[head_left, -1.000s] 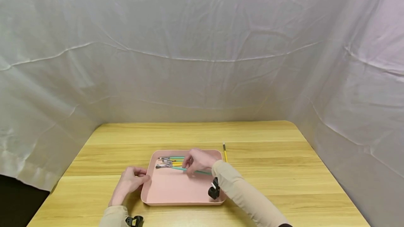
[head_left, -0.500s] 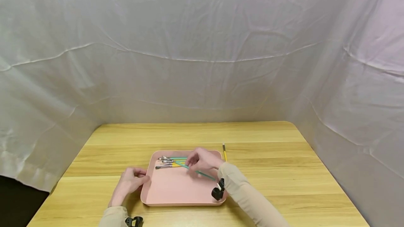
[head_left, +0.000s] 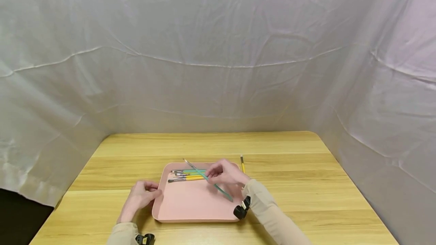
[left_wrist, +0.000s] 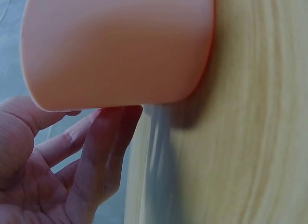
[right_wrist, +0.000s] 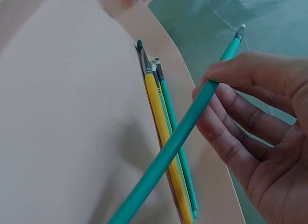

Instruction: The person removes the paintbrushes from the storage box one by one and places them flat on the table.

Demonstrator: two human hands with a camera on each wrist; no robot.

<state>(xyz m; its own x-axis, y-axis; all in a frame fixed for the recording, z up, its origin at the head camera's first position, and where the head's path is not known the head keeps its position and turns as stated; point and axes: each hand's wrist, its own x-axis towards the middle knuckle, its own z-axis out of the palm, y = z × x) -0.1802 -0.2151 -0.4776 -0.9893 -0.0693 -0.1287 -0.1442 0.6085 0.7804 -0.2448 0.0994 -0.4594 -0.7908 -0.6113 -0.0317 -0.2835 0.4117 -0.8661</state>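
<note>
My right hand (head_left: pixel 225 173) pinches a teal-handled paintbrush (right_wrist: pixel 178 137) between thumb and fingers above the tray. The brush slants, its bristle end up toward the far left and its handle end down toward the near right. Below it, several yellow and teal paintbrushes (head_left: pixel 190 178) lie side by side along the far part of a pink tray (head_left: pixel 194 220), bristle ends to the left. At the tray's left side, my left hand (head_left: pixel 140 195) grips the wall; in the left wrist view the fingers (left_wrist: pixel 96 147) touch its outside and the thumb tip goes behind the rim.
Another yellow paintbrush (head_left: pixel 243 166) lies on the wooden table (head_left: pixel 306 184) just beyond the tray's right side, partly hidden by the tray and arm. Grey cloth (head_left: pixel 218 86) hangs behind and on both sides of the table.
My right hand has lifted the teal paintbrush off the front of the row and moved right; the brush has turned, its bristle end rising away from the others. The left hand stays still.
</note>
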